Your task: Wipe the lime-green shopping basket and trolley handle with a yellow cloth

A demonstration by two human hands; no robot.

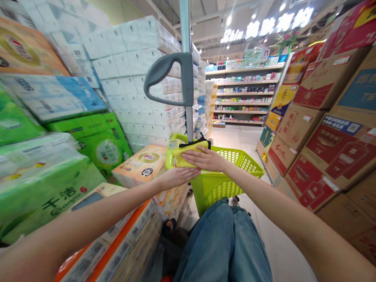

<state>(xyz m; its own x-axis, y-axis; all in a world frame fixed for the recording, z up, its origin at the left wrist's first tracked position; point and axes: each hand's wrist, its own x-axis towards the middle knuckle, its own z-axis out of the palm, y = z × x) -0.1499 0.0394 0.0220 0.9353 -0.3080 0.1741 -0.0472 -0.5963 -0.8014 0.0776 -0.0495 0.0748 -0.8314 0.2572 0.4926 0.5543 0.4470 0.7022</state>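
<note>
A soft yellow pouch-like thing with black trim (190, 153) rests at the near rim of a lime-green shopping basket (217, 186). My right hand (202, 158) lies flat over its front, fingers stretched out to the left. Just below, my left hand (180, 176) is also flat, its straight fingers pointing right and meeting the fingertips of my right hand. Neither hand is curled around anything. From behind the yellow thing rises a metal pole with a grey loop handle (187, 80). What lies inside the basket is mostly hidden.
Stacked white tissue packs (138, 78) stand ahead on the left, with green tissue packs (100, 145) and an orange pack (143, 162) nearer. Cartons (326, 149) line the right side. Stocked shelves (243, 93) cross the aisle's far end. My jean-clad knees (220, 243) are close to the basket.
</note>
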